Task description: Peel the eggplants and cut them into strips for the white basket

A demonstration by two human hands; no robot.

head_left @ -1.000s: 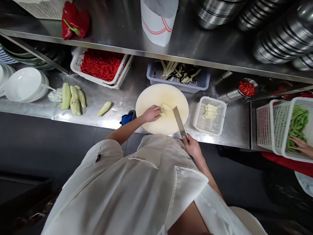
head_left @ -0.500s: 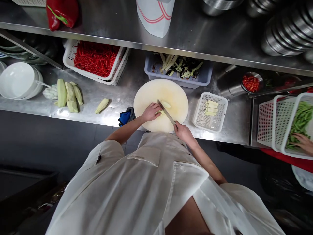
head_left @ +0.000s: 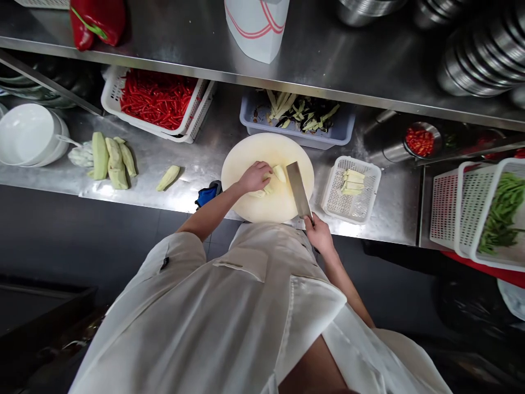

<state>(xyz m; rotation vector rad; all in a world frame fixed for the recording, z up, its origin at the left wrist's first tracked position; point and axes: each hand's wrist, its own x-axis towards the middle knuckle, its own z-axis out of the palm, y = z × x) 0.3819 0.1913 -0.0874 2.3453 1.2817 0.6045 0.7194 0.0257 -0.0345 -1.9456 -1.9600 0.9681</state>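
My right hand [head_left: 320, 235] grips the handle of a cleaver [head_left: 299, 189], its broad blade lying over the right part of the round white cutting board [head_left: 246, 150]. My left hand [head_left: 255, 177] is on the board with its fingers curled around the end of a pale peeled eggplant piece [head_left: 279, 174]. Cut eggplant pieces [head_left: 262, 192] lie beneath and beside that hand, partly hidden by it. To the right of the board, a small white basket [head_left: 326, 202] holds several cut eggplant pieces [head_left: 353, 182].
Behind the board stands a grey-blue tub [head_left: 283, 137] of peel strips. Left are peeled eggplants [head_left: 115, 164], a blue cloth-like item [head_left: 207, 194], red chilli strips [head_left: 158, 101] and white bowls [head_left: 28, 134]. Green beans [head_left: 504, 213] fill a basket at right. A steel shelf [head_left: 176, 68] overhangs the counter.
The cleaver has moved right, away from the eggplant, its blade turning more flat to view. My left hand has shifted slightly up toward the other piece. Another person's hand has left the beans.
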